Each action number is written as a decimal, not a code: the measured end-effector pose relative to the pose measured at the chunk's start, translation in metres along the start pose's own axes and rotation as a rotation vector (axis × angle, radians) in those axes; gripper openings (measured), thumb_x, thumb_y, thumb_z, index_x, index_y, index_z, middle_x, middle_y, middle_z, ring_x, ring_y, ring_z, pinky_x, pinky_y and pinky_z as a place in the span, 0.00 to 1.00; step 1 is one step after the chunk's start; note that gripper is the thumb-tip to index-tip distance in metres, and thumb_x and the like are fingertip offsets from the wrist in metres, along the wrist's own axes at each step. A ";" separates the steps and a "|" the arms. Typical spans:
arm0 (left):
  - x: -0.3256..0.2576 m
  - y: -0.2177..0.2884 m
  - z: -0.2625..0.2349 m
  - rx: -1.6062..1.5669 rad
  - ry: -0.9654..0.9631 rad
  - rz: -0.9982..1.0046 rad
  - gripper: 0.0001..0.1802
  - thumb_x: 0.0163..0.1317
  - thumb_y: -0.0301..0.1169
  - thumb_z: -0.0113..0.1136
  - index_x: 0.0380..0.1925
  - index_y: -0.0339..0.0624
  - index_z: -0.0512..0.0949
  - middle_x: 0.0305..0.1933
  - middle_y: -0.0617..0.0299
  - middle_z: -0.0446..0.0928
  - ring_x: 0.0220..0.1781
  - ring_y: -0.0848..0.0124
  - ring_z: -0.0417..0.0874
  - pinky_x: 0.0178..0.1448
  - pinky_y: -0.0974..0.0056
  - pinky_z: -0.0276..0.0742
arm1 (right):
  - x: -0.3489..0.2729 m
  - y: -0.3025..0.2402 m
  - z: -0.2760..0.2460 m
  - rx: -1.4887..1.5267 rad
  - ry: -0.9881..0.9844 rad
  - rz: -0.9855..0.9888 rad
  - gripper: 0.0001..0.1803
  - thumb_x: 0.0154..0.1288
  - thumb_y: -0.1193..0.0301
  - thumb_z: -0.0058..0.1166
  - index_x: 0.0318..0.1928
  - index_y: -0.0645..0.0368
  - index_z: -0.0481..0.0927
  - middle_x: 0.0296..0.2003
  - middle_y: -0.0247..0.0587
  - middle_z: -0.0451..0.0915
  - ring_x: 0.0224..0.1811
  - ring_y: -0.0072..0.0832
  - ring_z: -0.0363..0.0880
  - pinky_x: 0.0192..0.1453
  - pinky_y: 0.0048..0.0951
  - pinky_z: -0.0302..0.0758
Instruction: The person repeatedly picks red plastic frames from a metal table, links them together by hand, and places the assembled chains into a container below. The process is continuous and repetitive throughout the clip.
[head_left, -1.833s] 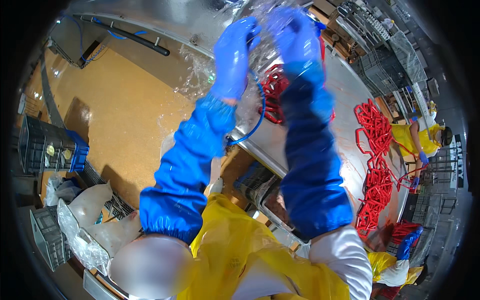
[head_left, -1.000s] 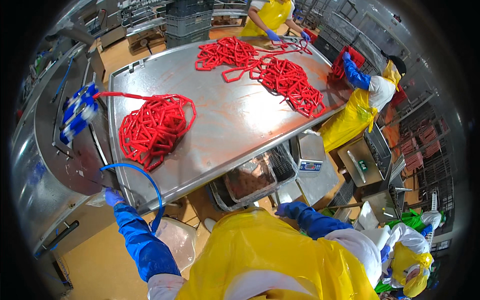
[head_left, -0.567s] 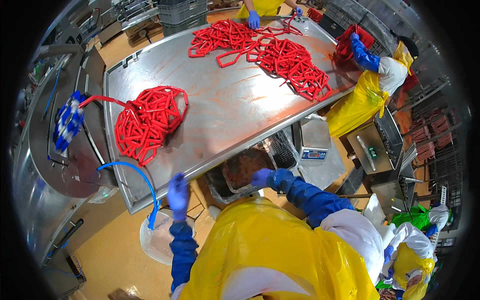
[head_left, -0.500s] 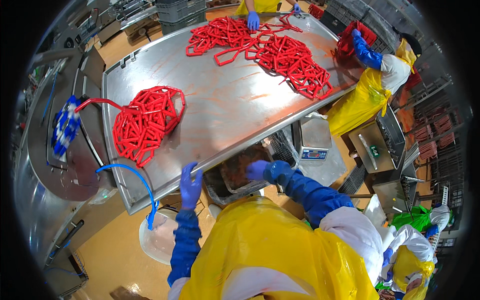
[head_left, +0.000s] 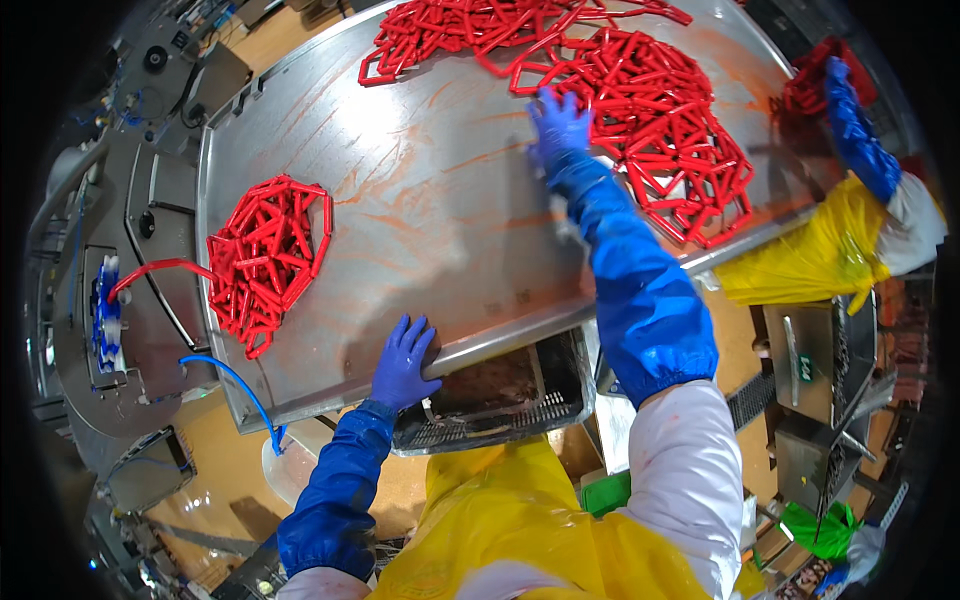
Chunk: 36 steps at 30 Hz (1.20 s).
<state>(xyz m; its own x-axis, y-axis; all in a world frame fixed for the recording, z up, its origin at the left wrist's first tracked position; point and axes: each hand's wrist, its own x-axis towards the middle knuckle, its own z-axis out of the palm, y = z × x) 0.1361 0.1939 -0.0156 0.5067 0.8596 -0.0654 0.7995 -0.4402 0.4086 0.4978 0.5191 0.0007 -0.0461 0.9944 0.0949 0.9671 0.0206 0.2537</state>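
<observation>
Bright, cool light from above floods the steel desk (head_left: 450,200), burning a white patch of glare into its upper left part, putting small glints on the red links (head_left: 670,130) and a sheen on the yellow apron (head_left: 510,530), while soft-edged grey shadows spread over the metal ahead of the left fingers (head_left: 402,332). The right fingers (head_left: 549,103) look slightly smeared by motion, whereas the left ones are crisper. Fisheye distortion bends the desk's long edges, machinery at the far left squeezes into soft, dim detail, and black vignetting swallows the corners.
</observation>
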 end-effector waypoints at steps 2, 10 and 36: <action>0.009 0.004 -0.002 -0.008 -0.024 -0.013 0.54 0.33 0.37 0.80 0.67 0.46 0.68 0.75 0.49 0.62 0.76 0.40 0.59 0.75 0.42 0.62 | 0.028 0.057 0.029 0.035 -0.017 0.110 0.41 0.62 0.43 0.56 0.75 0.25 0.59 0.79 0.33 0.48 0.80 0.48 0.45 0.68 0.78 0.55; 0.025 -0.013 0.011 0.061 -0.084 -0.061 0.51 0.33 0.39 0.81 0.64 0.48 0.72 0.72 0.52 0.66 0.76 0.42 0.62 0.76 0.45 0.63 | 0.053 0.167 0.091 0.122 0.069 0.248 0.37 0.65 0.43 0.56 0.73 0.18 0.60 0.78 0.27 0.54 0.78 0.48 0.55 0.66 0.81 0.58; -0.045 -0.044 0.026 -0.110 0.186 0.102 0.51 0.47 0.46 0.76 0.70 0.42 0.65 0.76 0.49 0.60 0.78 0.47 0.57 0.79 0.47 0.59 | -0.124 0.145 0.095 0.480 -0.091 -0.351 0.25 0.72 0.58 0.55 0.59 0.65 0.78 0.58 0.55 0.78 0.61 0.45 0.76 0.66 0.42 0.72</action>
<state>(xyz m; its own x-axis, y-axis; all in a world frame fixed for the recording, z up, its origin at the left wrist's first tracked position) 0.0869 0.1679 -0.0543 0.5068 0.8497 0.1456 0.7022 -0.5049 0.5020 0.6674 0.4089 -0.0662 -0.3818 0.9242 -0.0044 0.9039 0.3724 -0.2103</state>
